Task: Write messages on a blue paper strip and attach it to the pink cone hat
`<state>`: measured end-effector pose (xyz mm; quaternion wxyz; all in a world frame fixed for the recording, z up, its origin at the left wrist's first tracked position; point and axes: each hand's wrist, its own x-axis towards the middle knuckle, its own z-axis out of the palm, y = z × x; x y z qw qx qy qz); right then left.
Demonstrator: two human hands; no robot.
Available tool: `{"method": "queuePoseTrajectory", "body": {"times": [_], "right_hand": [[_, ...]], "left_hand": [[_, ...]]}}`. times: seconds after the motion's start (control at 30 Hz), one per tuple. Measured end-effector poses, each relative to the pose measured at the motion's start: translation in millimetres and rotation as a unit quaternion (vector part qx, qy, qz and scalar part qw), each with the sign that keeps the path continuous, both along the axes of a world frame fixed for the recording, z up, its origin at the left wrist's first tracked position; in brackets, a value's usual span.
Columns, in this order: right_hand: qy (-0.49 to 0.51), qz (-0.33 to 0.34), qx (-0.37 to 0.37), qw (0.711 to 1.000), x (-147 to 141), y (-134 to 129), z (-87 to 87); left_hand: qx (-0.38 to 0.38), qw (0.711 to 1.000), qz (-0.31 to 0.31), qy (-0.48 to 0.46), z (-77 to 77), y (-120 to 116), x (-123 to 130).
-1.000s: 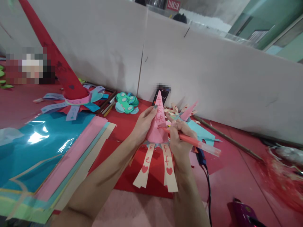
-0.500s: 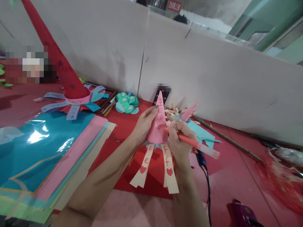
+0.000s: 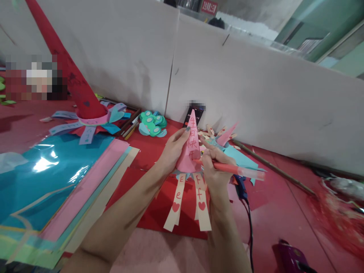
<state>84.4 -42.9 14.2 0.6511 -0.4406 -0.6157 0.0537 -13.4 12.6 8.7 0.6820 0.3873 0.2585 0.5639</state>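
A pink paper cone hat (image 3: 186, 162) with red handwritten characters down its front stands tilted between my hands. My left hand (image 3: 174, 148) grips its left side, thumb on the front. In my right hand (image 3: 217, 161) is a red marker pen (image 3: 227, 167), its tip at the cone's lower front, by the lowest character. Cream paper strips (image 3: 178, 201) hang below the cone, lettered E e and F f, each with a red heart. Part of the cone's right side is hidden by my fingers.
A tall red cone hat (image 3: 82, 91) stands left, near coloured paper sheets (image 3: 74, 159). Green paper cut-outs (image 3: 153, 123) and a phone (image 3: 193, 113) lie by the white partition (image 3: 241, 83). A stick (image 3: 273, 167), a dark cord (image 3: 250, 227) and a purple tool (image 3: 292, 256) are at right.
The marker tip has moved down, and more red strokes show in the lowest character. The hanging strips have swung inward slightly. My left hand stays in place.
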Motion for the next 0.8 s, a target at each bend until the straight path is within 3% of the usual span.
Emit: {"method": "queuePoseTrajectory", "body": {"times": [0.3,0.8], "right_hand": [[0.076,0.039,0.001,0.996,-7.8,-2.1,4.9],[-0.029,0.044,0.012,0.999,-3.1,3.7,-1.0]], "left_hand": [[0.007,1.000,-0.006,-0.022,-1.9,2.2,0.2],[-0.006,1.000,0.023,0.019,-3.4,2.9,-0.2]]}}
